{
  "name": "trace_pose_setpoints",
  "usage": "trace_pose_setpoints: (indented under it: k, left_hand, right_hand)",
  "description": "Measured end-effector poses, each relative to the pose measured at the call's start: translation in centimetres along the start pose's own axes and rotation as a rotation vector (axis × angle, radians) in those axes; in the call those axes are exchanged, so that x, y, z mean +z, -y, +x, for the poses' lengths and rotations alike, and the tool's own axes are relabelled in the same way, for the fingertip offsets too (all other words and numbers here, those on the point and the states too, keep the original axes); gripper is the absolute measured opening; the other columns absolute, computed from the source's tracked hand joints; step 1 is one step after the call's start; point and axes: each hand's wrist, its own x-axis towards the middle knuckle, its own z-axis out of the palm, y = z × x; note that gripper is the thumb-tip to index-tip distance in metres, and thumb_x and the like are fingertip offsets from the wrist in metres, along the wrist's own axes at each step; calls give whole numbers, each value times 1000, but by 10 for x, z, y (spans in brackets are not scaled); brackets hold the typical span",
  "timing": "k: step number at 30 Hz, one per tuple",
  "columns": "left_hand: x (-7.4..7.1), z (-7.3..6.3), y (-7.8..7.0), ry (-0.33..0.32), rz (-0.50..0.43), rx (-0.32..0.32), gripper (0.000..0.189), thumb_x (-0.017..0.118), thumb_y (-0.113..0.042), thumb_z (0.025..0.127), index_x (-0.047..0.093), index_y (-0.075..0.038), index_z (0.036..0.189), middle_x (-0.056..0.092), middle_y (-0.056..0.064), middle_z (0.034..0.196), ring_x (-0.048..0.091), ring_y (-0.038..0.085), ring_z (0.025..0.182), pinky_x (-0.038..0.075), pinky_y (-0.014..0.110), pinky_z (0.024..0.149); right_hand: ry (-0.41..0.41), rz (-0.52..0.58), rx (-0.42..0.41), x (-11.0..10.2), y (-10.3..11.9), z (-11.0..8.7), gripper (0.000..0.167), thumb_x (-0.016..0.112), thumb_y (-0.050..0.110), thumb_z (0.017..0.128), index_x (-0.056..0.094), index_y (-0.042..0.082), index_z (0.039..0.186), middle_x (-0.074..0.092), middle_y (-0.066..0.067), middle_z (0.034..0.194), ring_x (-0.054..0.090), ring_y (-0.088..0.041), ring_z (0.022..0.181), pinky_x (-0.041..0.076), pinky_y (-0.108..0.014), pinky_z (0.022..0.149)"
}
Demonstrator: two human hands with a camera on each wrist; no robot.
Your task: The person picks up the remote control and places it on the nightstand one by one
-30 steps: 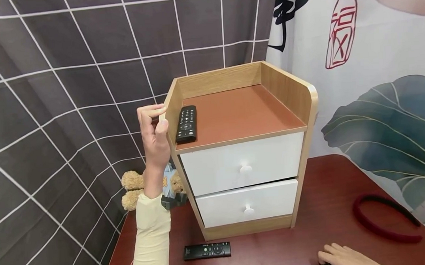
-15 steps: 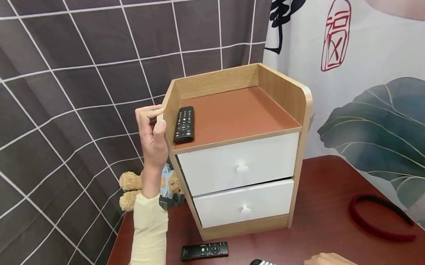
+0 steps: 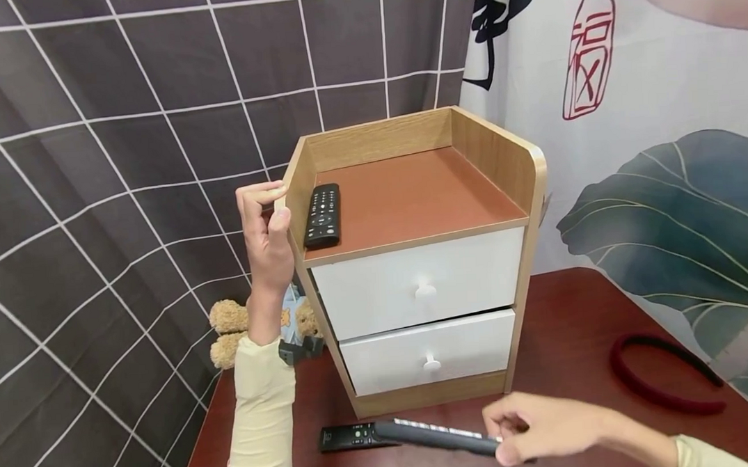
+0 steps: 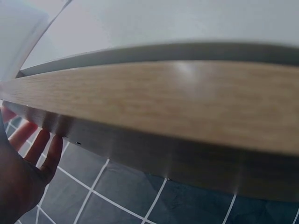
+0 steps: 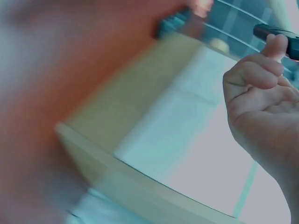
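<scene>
Remotes (image 3: 442, 437), three, one in hand (image 3: 539, 425), two drawers (image 3: 376, 289)

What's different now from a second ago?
The right grip and the white-buttoned remote control it holds moved up and left from the bottom edge of the head view; the edge hid whether it was held earlier. The left grip stayed on the drawer cabinet; the headband stayed put too.

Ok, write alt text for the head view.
A person's right grip holds a dark remote above a reddish-brown table, while the left grip holds the left edge of a cabinet with two white drawers. A second remote lies on the cabinet, a third remote on the table.
</scene>
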Motion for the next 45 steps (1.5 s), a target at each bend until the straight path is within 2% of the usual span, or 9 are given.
trace_pose_setpoints:
  k: [6, 10, 15, 22, 26, 30, 35, 40, 45]
  left_hand:
    - [-1, -6, 0, 9, 5, -7, 43, 47, -27, 87, 51, 11, 108, 48, 20, 119, 50, 6, 108, 39, 23, 83]
    - [-2, -7, 0, 3, 3, -3, 43, 47, -27, 87, 51, 10, 108, 49, 16, 119, 50, 7, 109, 39, 23, 82]
    - [-2, -9, 1, 6, -2, -2, 44, 47, -27, 87, 51, 11, 108, 50, 3, 119, 50, 5, 108, 39, 23, 82]
    - [-1, -4, 3, 7, 9, 12, 45, 48, -31, 89, 52, 8, 109, 48, 20, 119, 50, 7, 103, 38, 23, 80]
    - [-1, 0, 4, 2, 17, 19, 47, 48, -34, 91, 51, 9, 110, 47, 24, 119, 49, 6, 102, 37, 24, 80]
    - [-4, -1, 5, -5, 19, 12, 45, 47, -31, 89, 52, 8, 110, 48, 21, 119, 49, 6, 100, 37, 24, 79]
    - [-4, -3, 6, -5, 8, 16, 45, 48, -31, 89, 52, 8, 110, 48, 21, 118, 47, 6, 94, 35, 23, 76]
    - [-2, 0, 5, -9, -1, 25, 45, 48, -31, 90, 52, 9, 110, 48, 21, 119, 49, 6, 103, 37, 24, 79]
    - [-2, 1, 2, -1, -7, 23, 45, 48, -31, 89, 52, 9, 109, 47, 22, 119, 49, 6, 105, 38, 24, 81]
  right_hand:
    - [-99, -146, -262, -32, 64, 18, 10, 59, 17, 92, 54, 11, 86, 41, -4, 65, 38, 13, 66, 28, -18, 43]
    - [-221, -261, -283, -50, 104, 27, 8, 60, 21, 90, 57, 14, 88, 45, -2, 66, 42, 4, 64, 34, -21, 46]
    - [-341, -298, -243, -70, 140, 41, 5, 59, 15, 90, 56, 15, 87, 45, -2, 65, 44, -12, 60, 36, -28, 50]
    - [-622, -383, 1, -100, 186, 66, 18, 59, 27, 93, 56, 13, 81, 47, 2, 63, 38, -13, 53, 32, -31, 50]
    - [-710, -411, 151, -119, 201, 87, 35, 58, 42, 93, 56, 11, 79, 42, 4, 60, 33, -12, 53, 29, -30, 51]
    - [-770, -558, 245, -129, 206, 109, 45, 60, 53, 89, 58, 12, 73, 46, 3, 60, 43, -15, 62, 35, -32, 59]
    - [-811, -820, 376, -132, 209, 131, 48, 57, 62, 83, 60, 15, 72, 54, 1, 64, 52, -20, 65, 38, -34, 57]
    - [-838, -1161, 520, -129, 218, 150, 45, 51, 60, 77, 61, 16, 77, 61, -5, 75, 57, -26, 72, 44, -41, 57]
    - [-722, -1257, 677, -120, 228, 166, 50, 50, 58, 78, 67, 12, 89, 66, -11, 91, 61, -30, 81, 49, -43, 66]
